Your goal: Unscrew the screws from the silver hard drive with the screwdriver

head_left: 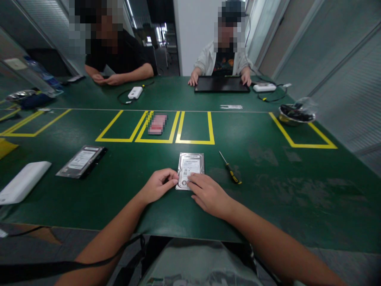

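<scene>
A silver hard drive [192, 162] lies flat just below the middle of the frame, its white printed label facing up, its lower right part hidden by fingers. The left hand [160, 185] has its fingertips at the drive's left edge; whether they pinch it, I cannot tell. The right hand [210, 195] rests loosely over the lower right, fingers extended across the label, ungripped. Right of the drive, a black-and-yellow screwdriver [233, 173] slants, its tip toward the upper left. Above the drive, yellow tape outlines [195, 142] cross the green tabletop [282, 214]. Green surface stretches from the screwdriver to the slanting table edge at right, and a narrower strip separates the drive from the front edge below. Toward the left lie a second drive [79, 161] and, at the far left, a white box [25, 182].
</scene>
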`<move>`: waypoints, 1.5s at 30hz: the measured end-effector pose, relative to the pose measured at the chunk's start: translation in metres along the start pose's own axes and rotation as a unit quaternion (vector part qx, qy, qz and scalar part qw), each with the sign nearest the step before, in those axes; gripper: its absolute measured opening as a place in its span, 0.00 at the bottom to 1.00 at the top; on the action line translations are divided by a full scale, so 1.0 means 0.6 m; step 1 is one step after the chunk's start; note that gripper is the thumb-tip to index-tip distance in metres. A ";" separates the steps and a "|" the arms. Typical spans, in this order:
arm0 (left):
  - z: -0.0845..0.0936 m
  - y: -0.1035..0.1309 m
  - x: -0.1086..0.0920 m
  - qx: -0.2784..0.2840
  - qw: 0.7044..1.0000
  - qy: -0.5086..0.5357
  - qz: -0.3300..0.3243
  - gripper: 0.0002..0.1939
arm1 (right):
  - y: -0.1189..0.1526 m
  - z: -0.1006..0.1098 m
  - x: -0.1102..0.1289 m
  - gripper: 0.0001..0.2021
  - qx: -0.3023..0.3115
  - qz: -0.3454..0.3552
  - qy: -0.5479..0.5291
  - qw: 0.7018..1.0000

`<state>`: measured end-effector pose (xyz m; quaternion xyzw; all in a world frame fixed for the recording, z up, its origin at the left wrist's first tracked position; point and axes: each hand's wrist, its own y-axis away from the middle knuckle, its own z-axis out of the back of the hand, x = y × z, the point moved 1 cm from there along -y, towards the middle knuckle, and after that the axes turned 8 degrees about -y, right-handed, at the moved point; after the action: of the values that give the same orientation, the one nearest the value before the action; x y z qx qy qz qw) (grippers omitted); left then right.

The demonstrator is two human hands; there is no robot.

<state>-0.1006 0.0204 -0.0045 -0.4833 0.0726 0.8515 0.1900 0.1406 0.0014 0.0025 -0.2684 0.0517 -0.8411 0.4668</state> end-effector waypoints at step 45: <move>0.009 0.020 -0.014 0.021 0.971 -0.195 -0.138 0.05 | 0.001 0.006 0.003 0.20 -0.001 0.008 0.009 1.000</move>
<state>-0.1056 0.0091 0.0044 -0.3088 -0.0148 0.8934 0.3260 0.1419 0.0004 0.0062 -0.2606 0.0587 -0.8399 0.4724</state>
